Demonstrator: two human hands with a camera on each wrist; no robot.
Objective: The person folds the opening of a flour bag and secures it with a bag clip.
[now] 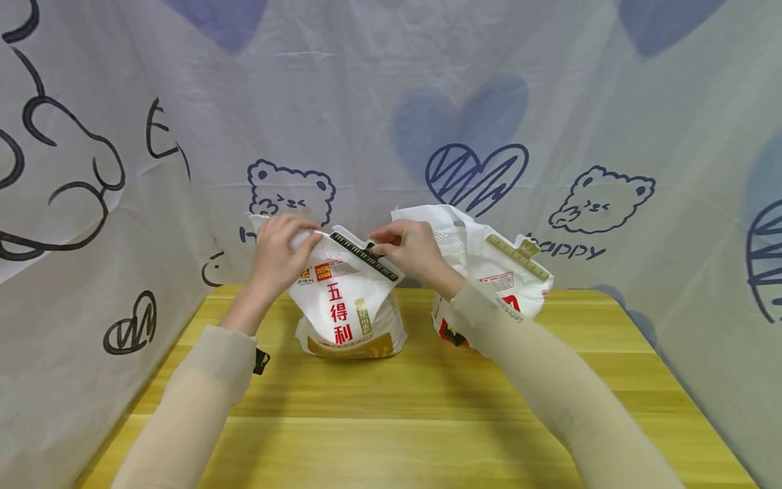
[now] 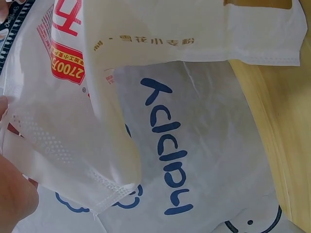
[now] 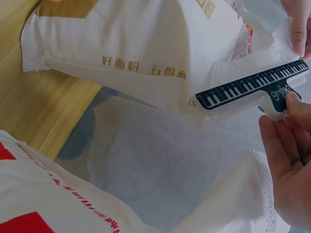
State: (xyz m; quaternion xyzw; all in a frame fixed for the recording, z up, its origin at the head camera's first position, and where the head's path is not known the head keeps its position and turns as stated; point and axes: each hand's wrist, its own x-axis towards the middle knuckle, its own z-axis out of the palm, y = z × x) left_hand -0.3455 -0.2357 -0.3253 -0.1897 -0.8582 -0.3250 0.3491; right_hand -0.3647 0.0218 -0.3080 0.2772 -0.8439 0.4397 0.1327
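A yellow wooden desk (image 1: 391,421) stands inside white cloth walls (image 1: 641,102) printed with bears and blue hearts. The right hand (image 1: 411,250) has its grip pinched on the end of a black sealing clip (image 1: 364,256) with a piano-key pattern, thumb and fingers pressed together on its white tab; the right wrist view shows that clip (image 3: 252,90) lying across the folded top of the bag. The left hand (image 1: 282,252) curls its fingers round the white top edge of the same flour bag (image 1: 345,314), at the clip's left end. That bag stands upright at the far middle of the desk, red characters facing near. Just to its right, touching or nearly so, a second bag (image 1: 489,272) leans with a gold-toned clip (image 1: 516,257) already across its top. Judging from this, the second bag looks finished, while on the first the clip sits over the fold with both hands on it, so whether it is fully clamped cannot be told
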